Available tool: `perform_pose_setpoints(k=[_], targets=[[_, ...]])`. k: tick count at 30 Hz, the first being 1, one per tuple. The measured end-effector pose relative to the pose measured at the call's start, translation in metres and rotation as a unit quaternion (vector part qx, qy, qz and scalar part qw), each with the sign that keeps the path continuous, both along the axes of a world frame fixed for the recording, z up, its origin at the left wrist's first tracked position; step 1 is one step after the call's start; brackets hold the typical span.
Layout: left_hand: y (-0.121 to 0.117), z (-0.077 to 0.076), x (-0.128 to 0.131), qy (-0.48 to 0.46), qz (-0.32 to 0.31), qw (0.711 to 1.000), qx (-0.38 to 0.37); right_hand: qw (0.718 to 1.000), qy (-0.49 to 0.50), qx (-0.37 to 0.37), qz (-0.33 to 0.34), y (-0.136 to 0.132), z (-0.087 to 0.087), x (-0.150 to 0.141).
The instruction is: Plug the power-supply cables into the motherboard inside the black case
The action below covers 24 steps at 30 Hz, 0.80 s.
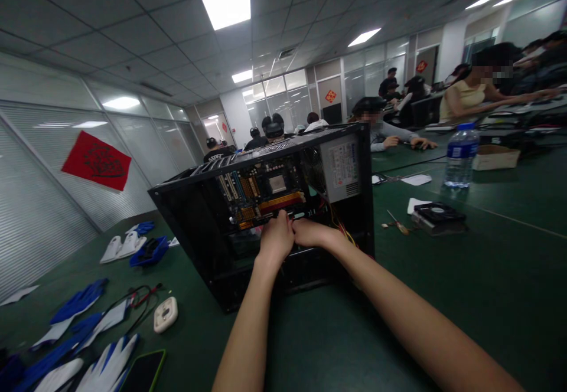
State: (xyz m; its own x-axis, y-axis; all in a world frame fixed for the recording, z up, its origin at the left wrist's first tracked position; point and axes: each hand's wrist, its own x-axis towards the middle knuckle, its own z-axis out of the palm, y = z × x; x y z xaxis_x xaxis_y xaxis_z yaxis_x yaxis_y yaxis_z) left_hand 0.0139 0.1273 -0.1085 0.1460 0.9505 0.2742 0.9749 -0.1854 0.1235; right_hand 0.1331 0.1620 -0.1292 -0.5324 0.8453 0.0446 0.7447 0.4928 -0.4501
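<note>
A black computer case (212,226) stands open on the green table (487,274), its motherboard (261,194) and grey power supply (341,167) showing. Both my hands reach inside, low, just under the motherboard. My left hand (275,239) is closed, fingers curled together at the board's lower edge. My right hand (310,232) is closed too, touching the left one. What they pinch is hidden between them. Coloured wires (341,229) hang just right of my right wrist.
Blue-and-white gloves (84,321), a phone (144,371), a white plug with cable (165,315) lie at left. A screwdriver (397,224), a fan part (438,215), a water bottle (460,156) and a box (494,157) sit at right. Other people work at far tables.
</note>
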Motion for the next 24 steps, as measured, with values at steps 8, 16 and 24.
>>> perform_pose_setpoints(k=[8, 16, 24], targets=[[0.0011, -0.0014, -0.0005, 0.011, 0.007, 1.0, 0.007, 1.0, -0.01, 0.002, -0.002, -0.0012, 0.0006, 0.0001], [0.0011, -0.0009, 0.0013, 0.017, 0.031, 0.999, -0.021, 1.0, -0.026, -0.003, 0.01, -0.0045, 0.0069, -0.0005], [-0.0032, 0.0039, 0.003, 0.011, 0.012, 1.0, -0.013, 1.0, -0.01, -0.006, 0.003, -0.0021, 0.0023, 0.0025]])
